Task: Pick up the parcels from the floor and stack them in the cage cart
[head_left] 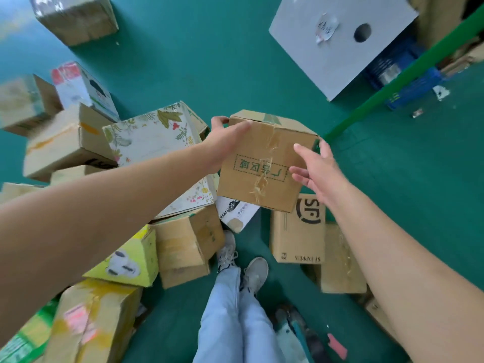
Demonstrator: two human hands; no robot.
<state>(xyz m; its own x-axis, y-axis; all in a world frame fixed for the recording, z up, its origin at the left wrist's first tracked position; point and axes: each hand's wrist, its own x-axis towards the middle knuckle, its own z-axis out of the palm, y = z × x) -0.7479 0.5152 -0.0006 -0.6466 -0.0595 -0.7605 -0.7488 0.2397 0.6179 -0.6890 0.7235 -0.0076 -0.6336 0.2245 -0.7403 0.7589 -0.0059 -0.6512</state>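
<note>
A brown cardboard parcel [264,158] with a green stamp and torn tape is held up above the floor in the middle of the view. My left hand [225,142] grips its left top corner, thumb on the top face and fingers round the far edge. My right hand [314,169] is at the parcel's right side with its fingers spread and relaxed, touching the edge. Under and around it lie several more parcels: a floral white box [154,137], an SF Express carton [298,231] and a yellow box [131,258]. The cage cart is not clearly in view.
A green floor with a green bar [403,77] running diagonally at the right. A grey board with a round hole [337,40] leans at the upper right beside a blue crate [403,72]. My legs and shoes [243,260] stand between the piles.
</note>
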